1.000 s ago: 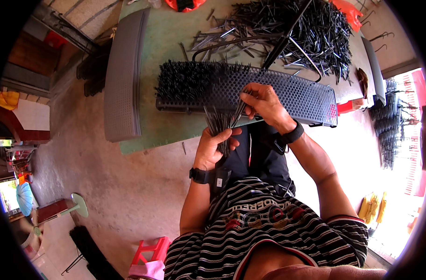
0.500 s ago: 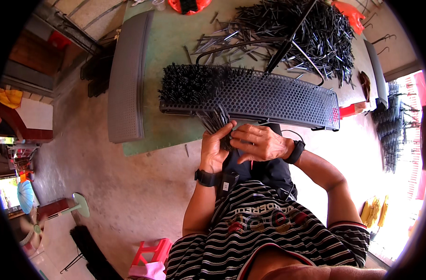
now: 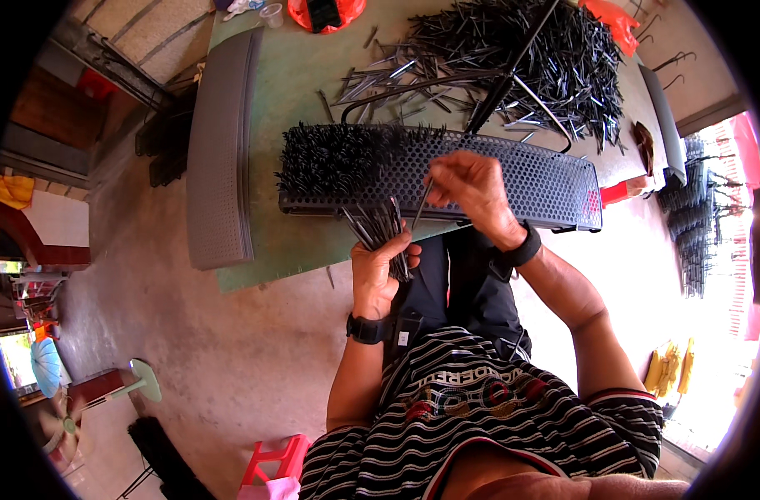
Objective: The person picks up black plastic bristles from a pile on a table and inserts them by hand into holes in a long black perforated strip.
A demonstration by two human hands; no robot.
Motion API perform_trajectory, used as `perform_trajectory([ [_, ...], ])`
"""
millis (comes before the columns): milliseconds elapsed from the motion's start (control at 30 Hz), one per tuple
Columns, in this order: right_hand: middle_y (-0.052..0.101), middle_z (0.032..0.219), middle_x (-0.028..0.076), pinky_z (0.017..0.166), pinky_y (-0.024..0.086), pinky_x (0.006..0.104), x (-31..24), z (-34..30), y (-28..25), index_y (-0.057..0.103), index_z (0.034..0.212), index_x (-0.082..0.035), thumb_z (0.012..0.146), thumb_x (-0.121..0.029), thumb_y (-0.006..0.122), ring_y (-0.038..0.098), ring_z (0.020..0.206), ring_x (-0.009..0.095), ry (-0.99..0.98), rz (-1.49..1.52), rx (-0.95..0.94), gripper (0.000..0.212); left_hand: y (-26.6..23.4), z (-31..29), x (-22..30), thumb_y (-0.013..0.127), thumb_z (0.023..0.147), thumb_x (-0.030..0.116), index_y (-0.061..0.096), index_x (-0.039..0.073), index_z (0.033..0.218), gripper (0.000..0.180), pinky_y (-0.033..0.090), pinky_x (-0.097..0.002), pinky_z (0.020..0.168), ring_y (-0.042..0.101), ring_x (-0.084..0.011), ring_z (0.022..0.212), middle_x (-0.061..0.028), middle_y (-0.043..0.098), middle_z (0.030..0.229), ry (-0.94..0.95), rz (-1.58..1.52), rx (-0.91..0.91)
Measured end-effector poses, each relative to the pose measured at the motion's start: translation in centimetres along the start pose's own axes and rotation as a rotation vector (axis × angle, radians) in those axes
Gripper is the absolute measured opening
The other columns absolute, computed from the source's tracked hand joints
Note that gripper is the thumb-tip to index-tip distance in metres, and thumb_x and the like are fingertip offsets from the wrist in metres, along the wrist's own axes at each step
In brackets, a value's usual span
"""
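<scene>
My left hand [image 3: 375, 273] is closed round a bundle of thin dark bristle strips [image 3: 378, 223], which fan out upward just below the near edge of a black perforated panel [image 3: 522, 182]. Above that panel, my right hand [image 3: 477, 193] pinches a single bristle strip [image 3: 422, 203] between thumb and fingertips, its lower end slanting down to the left. Dense black bristles [image 3: 323, 162] stand up from the panel's left part, while round holes show bare across the rest. A black metal frame with a long bar [image 3: 485, 112] rises at the panel's far side.
A big heap of loose dark strips [image 3: 555, 79] covers the far right of the green table [image 3: 272, 200]. Grey perforated sheets [image 3: 220, 158] are stacked along its left edge. A red plastic stool [image 3: 276, 462] and a fan [image 3: 67, 425] stand to the lower left.
My right hand has moved up and away from the bundle, with one strip in its fingers, and is now over the panel. My left hand keeps the bundle, slightly lower.
</scene>
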State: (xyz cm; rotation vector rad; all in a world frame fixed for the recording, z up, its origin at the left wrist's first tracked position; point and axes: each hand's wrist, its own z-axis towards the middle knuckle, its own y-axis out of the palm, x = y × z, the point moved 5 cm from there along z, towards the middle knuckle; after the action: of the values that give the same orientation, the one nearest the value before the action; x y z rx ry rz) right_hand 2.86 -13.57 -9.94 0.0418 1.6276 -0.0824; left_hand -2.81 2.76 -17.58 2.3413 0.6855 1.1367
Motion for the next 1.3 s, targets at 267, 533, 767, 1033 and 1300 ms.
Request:
perform_trajectory([
  [267,0.063,0.076,0.016,0.058,0.052,0.0293,-4.3,3.2,0.5,0.048,0.097,0.001,0.085,0.002,0.053,0.067,0.07,0.024,-0.645,-0.52,0.056,0.013,-0.2,-0.1,0.6,0.068,0.074,-0.002,0.062,-0.003,0.087,0.014,0.052,-0.0305,0.047,0.063,-0.0209,0.058,-0.0105,0.064,0.075,0.06,0.068,0.047],
  [533,0.062,0.076,0.017,0.057,0.05,0.0348,-2.1,5.2,1.2,0.048,0.094,0.0,0.083,0.003,0.054,0.065,0.069,0.03,-0.578,-0.565,-0.01,0.013,-0.3,0.0,0.6,0.067,0.075,-0.002,0.06,-0.004,0.09,0.017,0.052,-0.0303,0.048,0.064,-0.0217,0.059,-0.015,0.066,0.082,0.06,0.027,0.048],
  [767,0.059,0.073,0.014,0.054,0.047,0.0345,-1.6,5.9,2.2,0.059,0.082,0.0,0.084,-0.008,0.057,0.061,0.066,0.03,-0.758,-1.048,-0.068,0.008,-0.7,0.0,0.6,0.066,0.074,-0.003,0.06,-0.005,0.093,0.02,0.053,-0.0294,0.048,0.064,-0.0211,0.059,-0.0154,0.066,0.084,0.086,0.023,0.048],
  [1033,0.064,0.064,0.007,0.042,0.045,0.0226,1.1,2.3,2.1,0.066,0.082,0.004,0.081,-0.015,0.065,0.057,0.047,0.01,0.181,-0.395,-0.422,0.019,0.7,-0.5,0.9,0.07,0.073,-0.001,0.062,-0.004,0.092,0.02,0.053,-0.0284,0.049,0.064,-0.02,0.06,-0.0136,0.067,0.083,0.08,0.058,-0.007],
  [1300,0.065,0.077,0.013,0.056,0.051,0.0246,-2.9,3.0,0.8,0.052,0.1,0.005,0.086,-0.003,0.055,0.067,0.066,0.017,-0.329,-0.237,0.081,0.016,0.1,-0.2,0.7,0.066,0.075,-0.002,0.061,-0.004,0.087,0.013,0.054,-0.0307,0.05,0.065,-0.0224,0.061,-0.0131,0.066,0.08,0.096,0.011,0.044],
])
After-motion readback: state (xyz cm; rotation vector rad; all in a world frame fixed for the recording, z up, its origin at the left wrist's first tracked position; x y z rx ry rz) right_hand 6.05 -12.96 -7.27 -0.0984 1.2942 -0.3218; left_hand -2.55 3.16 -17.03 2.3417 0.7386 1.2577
